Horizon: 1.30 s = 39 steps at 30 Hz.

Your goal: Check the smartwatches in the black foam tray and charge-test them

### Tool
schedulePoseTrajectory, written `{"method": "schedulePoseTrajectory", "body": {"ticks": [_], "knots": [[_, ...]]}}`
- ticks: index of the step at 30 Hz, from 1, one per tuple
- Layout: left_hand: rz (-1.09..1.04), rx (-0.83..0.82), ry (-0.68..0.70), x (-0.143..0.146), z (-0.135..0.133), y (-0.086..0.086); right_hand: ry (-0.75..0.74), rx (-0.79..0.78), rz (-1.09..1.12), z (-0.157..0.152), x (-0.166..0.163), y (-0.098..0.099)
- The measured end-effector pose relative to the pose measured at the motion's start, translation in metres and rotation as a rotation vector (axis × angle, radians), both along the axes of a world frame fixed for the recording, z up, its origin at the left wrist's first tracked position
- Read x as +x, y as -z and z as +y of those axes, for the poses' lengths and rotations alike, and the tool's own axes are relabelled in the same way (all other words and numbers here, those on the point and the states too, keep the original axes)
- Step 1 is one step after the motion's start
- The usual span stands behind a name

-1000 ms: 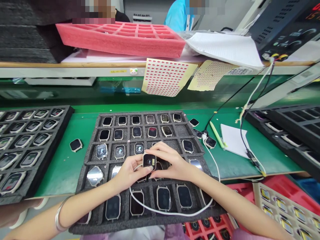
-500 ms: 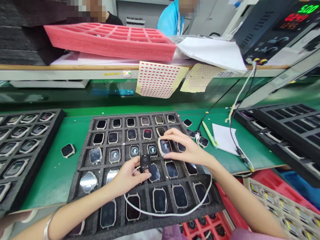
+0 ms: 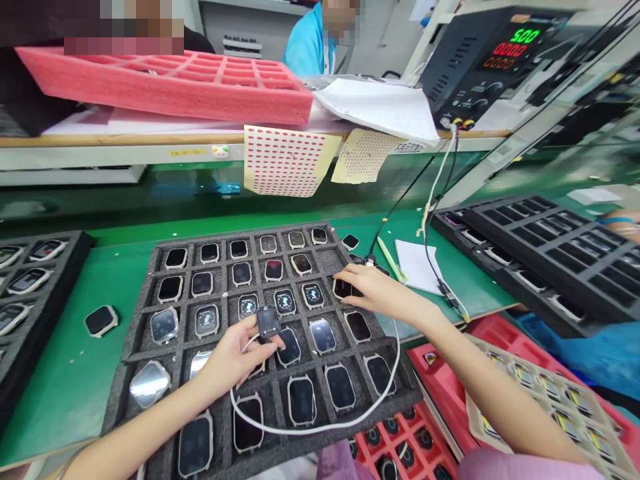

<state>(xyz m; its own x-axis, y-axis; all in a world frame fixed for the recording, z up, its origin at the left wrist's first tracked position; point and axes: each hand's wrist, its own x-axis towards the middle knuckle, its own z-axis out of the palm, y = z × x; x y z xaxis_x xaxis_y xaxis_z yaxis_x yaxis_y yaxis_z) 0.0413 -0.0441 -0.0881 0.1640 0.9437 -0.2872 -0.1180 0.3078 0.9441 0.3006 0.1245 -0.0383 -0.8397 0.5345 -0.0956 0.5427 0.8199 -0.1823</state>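
Loose watch [image 3: 101, 321] on green mat, left of centre. Black foam tray [image 3: 280, 455] mid-frame, cells mostly full of watches. Left hand [image 3: 233, 365] closed, pinching a small dark watch [image 3: 268, 322] above the tray's middle; thin white cable [image 3: 320, 428] looping from under that hand through lower cells. Right hand [image 3: 385, 292] at the tray's right side, fingers on a dark watch [image 3: 342, 288]; cannot tell if closed. Risk: cable snagging, dragging watches out of cells; pinched watch slipping, screen striking neighbours. Yellow shelf label [image 3: 187, 152] too small to read. Red sticker sheet [image 3: 287, 160] hanging from shelf, no legible print. Bench power supply [image 3: 475, 67] upper right: green 500, red zeros; no brand legible.
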Motion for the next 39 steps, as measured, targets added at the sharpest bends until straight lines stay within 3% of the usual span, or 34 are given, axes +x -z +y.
{"method": "schedulePoseTrajectory", "body": {"ticks": [4,8,10,13,17,25,39], "knots": [[-0.003,-0.007,0.025,-0.001,0.0,0.0,0.049,0.096,0.004,-0.002,-0.002,0.006],[0.002,0.016,0.049,-0.002,0.001,0.001,0.159,0.117,0.261,-0.019,-0.01,-0.004],[0.005,0.019,0.065,-0.002,0.002,0.001,0.114,0.01,0.415,-0.035,-0.024,-0.013],[0.005,0.03,0.065,-0.002,0.002,0.001,-0.082,-0.133,0.482,-0.06,-0.054,-0.019],[-0.011,0.059,0.037,-0.003,0.001,0.003,-0.254,-0.125,0.39,-0.073,-0.088,-0.009],[-0.155,0.157,-0.129,0.0,0.003,0.004,-0.288,-0.232,0.456,-0.072,-0.097,0.011],[-0.212,0.093,-0.118,-0.003,-0.001,0.0,-0.271,-0.297,0.546,-0.076,-0.099,0.016]]}}
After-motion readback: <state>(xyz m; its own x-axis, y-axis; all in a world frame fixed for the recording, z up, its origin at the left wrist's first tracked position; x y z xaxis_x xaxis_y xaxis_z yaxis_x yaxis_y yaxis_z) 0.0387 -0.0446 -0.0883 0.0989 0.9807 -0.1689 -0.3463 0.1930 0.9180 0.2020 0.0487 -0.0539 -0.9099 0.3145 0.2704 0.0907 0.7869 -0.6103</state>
